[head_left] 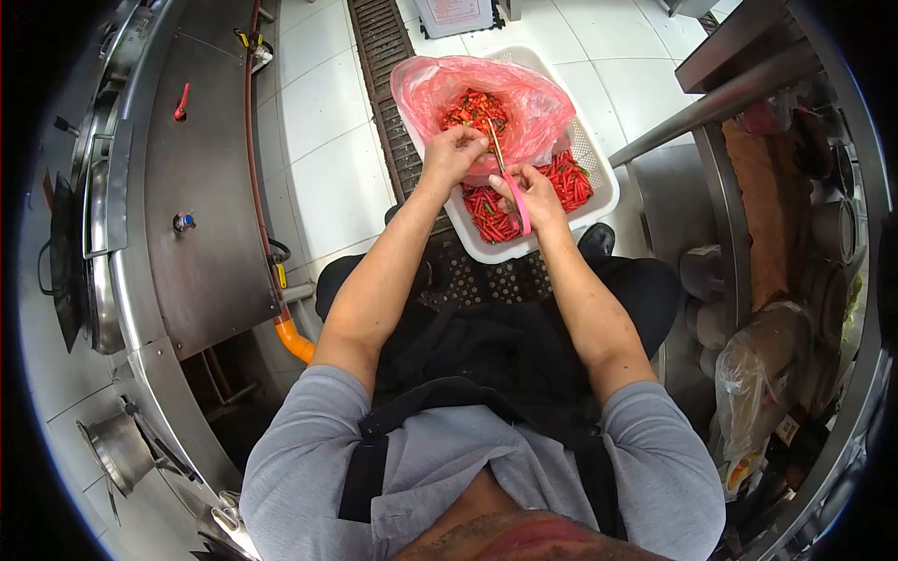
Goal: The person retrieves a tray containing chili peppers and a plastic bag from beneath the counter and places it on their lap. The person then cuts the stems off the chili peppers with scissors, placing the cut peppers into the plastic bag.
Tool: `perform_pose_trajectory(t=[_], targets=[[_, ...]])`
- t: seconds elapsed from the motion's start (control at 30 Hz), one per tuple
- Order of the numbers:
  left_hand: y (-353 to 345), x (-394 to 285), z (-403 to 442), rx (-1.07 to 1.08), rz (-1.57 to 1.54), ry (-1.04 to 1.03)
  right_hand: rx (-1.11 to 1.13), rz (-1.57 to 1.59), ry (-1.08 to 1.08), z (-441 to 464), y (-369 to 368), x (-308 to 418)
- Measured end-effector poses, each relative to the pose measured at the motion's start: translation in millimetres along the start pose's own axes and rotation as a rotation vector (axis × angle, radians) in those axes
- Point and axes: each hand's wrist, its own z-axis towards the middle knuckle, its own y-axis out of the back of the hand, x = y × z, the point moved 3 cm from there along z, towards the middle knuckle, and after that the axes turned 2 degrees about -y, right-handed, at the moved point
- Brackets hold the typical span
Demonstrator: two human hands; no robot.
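Observation:
A white plastic basket (pixel 606 178) stands on the floor in front of me, with whole red chilies (pixel 571 180) in its near part. On top of it rests an open pink plastic bag (pixel 538 103) holding cut red chilies (pixel 477 108). My right hand (pixel 531 194) is closed on pink-handled scissors (pixel 520 208), whose blades point away from me over the bag. Close to the blades, at the bag's mouth, my left hand (pixel 456 154) is pinched. What lies between its fingertips is too small to make out.
Along the left runs a steel counter (pixel 206 187) with an orange pipe (pixel 294 340) below it. A floor drain grate (pixel 382 84) passes left of the basket. Steel shelving (pixel 730 215) with wrapped goods stands at the right. A white container (pixel 456 17) is beyond the basket.

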Motion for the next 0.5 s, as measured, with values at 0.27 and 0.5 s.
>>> perform_pose_trajectory(t=[0.27,0.5], targets=[[0,24,7,0.064,0.095,0.024,-0.012,-0.143,0.007,1,7,6],[1,3,-1,0.008,0.038,0.119,-0.010,-0.081,-0.025,-1,8,5]])
